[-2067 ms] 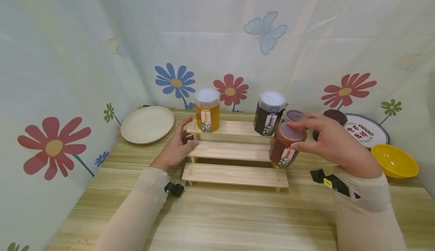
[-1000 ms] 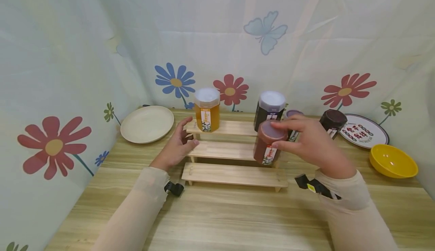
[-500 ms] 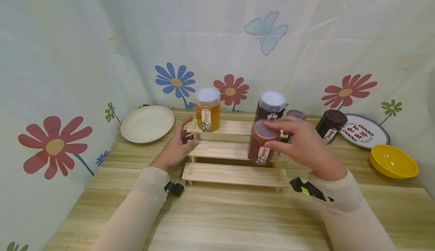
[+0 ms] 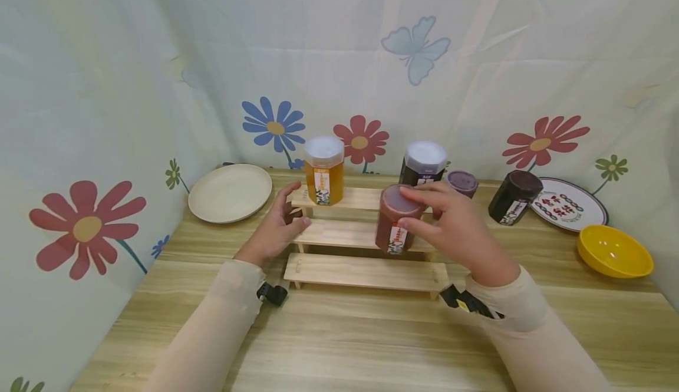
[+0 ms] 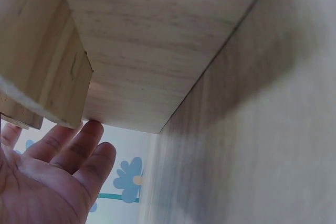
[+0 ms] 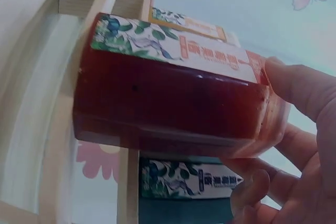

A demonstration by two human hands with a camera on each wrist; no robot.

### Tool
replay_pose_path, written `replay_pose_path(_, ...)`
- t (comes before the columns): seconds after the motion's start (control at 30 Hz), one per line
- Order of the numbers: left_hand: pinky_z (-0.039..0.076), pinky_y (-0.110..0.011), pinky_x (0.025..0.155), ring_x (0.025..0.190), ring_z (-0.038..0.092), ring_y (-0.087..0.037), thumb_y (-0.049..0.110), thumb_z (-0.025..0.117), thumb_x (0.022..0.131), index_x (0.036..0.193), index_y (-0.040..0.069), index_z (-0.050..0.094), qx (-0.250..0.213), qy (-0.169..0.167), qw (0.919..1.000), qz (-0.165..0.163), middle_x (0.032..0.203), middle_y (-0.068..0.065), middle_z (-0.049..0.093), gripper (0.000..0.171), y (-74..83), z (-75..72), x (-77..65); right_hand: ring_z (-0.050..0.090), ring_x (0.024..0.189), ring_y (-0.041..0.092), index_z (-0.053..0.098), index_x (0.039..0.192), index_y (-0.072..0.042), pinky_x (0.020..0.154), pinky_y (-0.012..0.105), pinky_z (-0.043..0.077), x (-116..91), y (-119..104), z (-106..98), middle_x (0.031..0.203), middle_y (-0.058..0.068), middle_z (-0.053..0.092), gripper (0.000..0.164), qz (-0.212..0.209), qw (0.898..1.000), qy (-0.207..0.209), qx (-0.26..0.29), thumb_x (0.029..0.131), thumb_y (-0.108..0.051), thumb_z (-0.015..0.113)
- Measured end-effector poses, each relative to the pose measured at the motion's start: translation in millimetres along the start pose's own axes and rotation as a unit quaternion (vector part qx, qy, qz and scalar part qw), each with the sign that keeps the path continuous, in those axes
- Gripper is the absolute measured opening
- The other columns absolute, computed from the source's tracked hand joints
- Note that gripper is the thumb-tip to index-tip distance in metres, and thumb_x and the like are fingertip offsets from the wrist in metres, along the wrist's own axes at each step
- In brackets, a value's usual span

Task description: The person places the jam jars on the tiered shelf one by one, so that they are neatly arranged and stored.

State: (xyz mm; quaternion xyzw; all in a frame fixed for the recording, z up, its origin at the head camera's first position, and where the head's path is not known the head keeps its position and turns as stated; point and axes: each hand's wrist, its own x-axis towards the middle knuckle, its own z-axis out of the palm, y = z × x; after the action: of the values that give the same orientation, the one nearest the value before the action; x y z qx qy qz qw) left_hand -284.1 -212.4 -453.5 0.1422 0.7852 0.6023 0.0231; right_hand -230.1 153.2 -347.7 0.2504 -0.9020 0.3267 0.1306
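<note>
In the head view my right hand (image 4: 456, 227) grips a jar of red jam (image 4: 395, 227) by its lid end, thumb in front and fingers behind. The jar is upright at the middle tier of a three-step wooden rack (image 4: 366, 271); whether its base touches the board I cannot tell. My left hand (image 4: 276, 227) is at the rack's left end, fingers by the top board and thumb near the middle one. Its fingers (image 5: 89, 145) look loosely bent in the left wrist view. On the top board stand an amber jar (image 4: 325, 174) and a dark jar (image 4: 419, 171), partly hidden.
Right of the rack are a purple-lidded jar (image 4: 462, 183), partly covered by my hand, and a dark jar (image 4: 514, 197). Beyond them lie a printed plate (image 4: 591, 218) and a yellow bowl (image 4: 615, 253). A cream plate (image 4: 230, 194) is at the left by the curtain.
My right hand has carried the red jar leftward, from the rack's right end to nearer the middle. The jars at right have come into fuller view. The left hand has kept its place.
</note>
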Motion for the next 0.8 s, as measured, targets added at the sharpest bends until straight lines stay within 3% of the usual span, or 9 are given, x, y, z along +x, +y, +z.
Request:
replay_pose_path(0.33, 0.044, -0.06, 0.115, 0.144, 0.05, -0.043, 0.01, 0.063, 0.104, 0.169, 0.026, 0.011, 0.003, -0.002, 1.0, 0.004, 0.16, -0.023, 0.044, 0.085, -0.8, -0.4, 0.3, 0.054, 0.083, 0.022, 0.066, 0.145, -0.017, 0.069, 0.032, 0.047, 2, -4, 13, 0.14, 0.009, 0.063, 0.056, 0.004, 1.0, 0.013, 0.022, 0.093, -0.026, 0.084)
replay_pose_path(0.47, 0.045, -0.059, 0.114, 0.144, 0.05, -0.042, 0.009, 0.063, 0.104, 0.168, 0.031, 0.012, 0.003, -0.001, 1.0, 0.005, 0.16, -0.022, 0.044, 0.084, 0.7, 0.2, -0.2, 0.06, 0.096, 0.026, 0.062, 0.149, -0.016, 0.077, 0.04, 0.053, 2, -4, 15, 0.146, 0.011, 0.059, 0.066, 0.0, 1.0, -0.003, 0.009, 0.089, -0.021, 0.087)
replay_pose_path(0.63, 0.044, -0.059, 0.116, 0.145, 0.05, -0.041, 0.012, 0.064, 0.105, 0.166, 0.037, 0.015, 0.003, 0.001, 1.0, -0.003, 0.161, -0.02, 0.044, 0.083, 1.2, 0.2, -0.5, 0.065, 0.119, 0.033, 0.057, 0.153, -0.015, 0.096, 0.052, 0.059, 3, -3, 16, 0.15, 0.012, 0.055, 0.075, -0.011, 1.0, -0.021, -0.004, 0.085, -0.016, 0.089)
replay_pose_path(0.8, 0.043, -0.059, 0.117, 0.146, 0.048, -0.041, 0.013, 0.064, 0.105, 0.166, 0.038, 0.016, 0.007, 0.001, 0.9999, -0.009, 0.162, -0.02, 0.043, 0.082, 0.9, 0.0, -0.6, 0.066, 0.119, 0.032, 0.056, 0.155, -0.015, 0.093, 0.053, 0.06, 3, -2, 18, 0.152, 0.013, 0.052, 0.075, -0.005, 1.0, -0.025, 0.013, 0.086, -0.011, 0.087)
